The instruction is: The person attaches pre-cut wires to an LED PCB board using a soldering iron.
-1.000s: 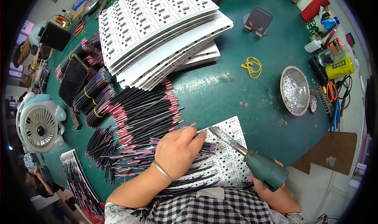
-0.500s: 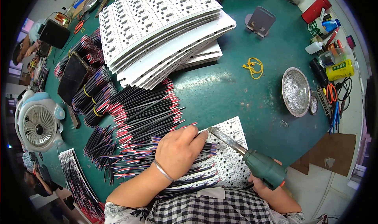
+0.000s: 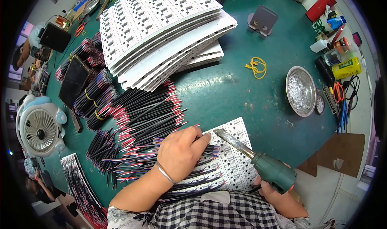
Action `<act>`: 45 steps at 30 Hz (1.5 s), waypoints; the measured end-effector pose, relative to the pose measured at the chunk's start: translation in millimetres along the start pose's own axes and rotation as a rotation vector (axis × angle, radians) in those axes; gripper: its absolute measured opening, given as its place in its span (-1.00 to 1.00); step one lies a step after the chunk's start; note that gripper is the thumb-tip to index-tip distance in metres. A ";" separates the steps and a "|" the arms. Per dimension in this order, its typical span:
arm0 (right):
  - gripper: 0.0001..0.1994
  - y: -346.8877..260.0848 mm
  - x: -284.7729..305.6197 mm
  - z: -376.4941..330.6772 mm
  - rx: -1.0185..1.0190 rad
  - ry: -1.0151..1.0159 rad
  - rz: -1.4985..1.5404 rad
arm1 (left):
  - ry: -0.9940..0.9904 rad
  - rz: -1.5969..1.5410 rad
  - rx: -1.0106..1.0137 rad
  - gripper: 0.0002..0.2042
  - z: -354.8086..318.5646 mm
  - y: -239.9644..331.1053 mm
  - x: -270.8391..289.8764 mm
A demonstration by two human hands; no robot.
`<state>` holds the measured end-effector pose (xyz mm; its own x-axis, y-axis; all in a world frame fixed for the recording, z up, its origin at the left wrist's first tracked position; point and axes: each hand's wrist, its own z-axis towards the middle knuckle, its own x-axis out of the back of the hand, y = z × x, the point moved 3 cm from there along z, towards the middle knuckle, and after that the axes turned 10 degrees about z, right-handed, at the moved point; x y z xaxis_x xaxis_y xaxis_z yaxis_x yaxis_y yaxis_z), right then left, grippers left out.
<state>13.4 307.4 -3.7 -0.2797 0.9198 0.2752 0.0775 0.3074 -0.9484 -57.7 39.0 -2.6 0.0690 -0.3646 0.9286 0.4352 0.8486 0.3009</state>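
Observation:
A white circuit board [image 3: 238, 134] lies on the green table, partly under my arm. Over its upper left corner my left hand [image 3: 177, 150] is closed in a pinch on a thin wire [image 3: 196, 125], whose red end shows by the knuckles; the rest is hidden. My right hand [image 3: 268, 188] grips a green soldering iron [image 3: 272, 172] from below. The iron's tip hovers by the board's upper edge, just right of my left fingertips. Black wires with coloured ends [image 3: 205, 172] lie across the board's left side.
Behind my left hand lie loose black and red wires [image 3: 149, 108] and a tall stack of white boards [image 3: 161, 23]. To the right are a metal bowl [image 3: 301, 91] with silvery bits, a yellow cord [image 3: 256, 68] and a phone stand [image 3: 263, 20]. A fan [image 3: 40, 126] stands left.
The soldering iron's tip has shifted slightly right, away from my left fingertips. My left hand has moved a little to the left, still pinched. The whole view has shifted slightly.

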 end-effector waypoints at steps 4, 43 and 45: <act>-0.76 4.1 1.7 -0.5 0.009 0.001 -0.017 | -0.005 -0.018 0.003 -0.70 -1.0 -2.9 -1.9; -0.44 20.7 7.8 -36.9 -0.082 -0.062 0.363 | -0.088 0.212 -0.019 -0.77 -10.5 22.1 5.7; -0.45 14.0 4.3 -34.3 -0.106 -0.058 0.392 | 0.058 0.169 -0.038 -0.78 -10.1 21.9 4.8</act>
<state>46.1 324.1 -10.4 -0.2630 0.9578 -0.1156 0.2858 -0.0371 -0.9576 -38.8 51.9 6.3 0.1951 -0.2401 0.9509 0.4466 0.8850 0.1317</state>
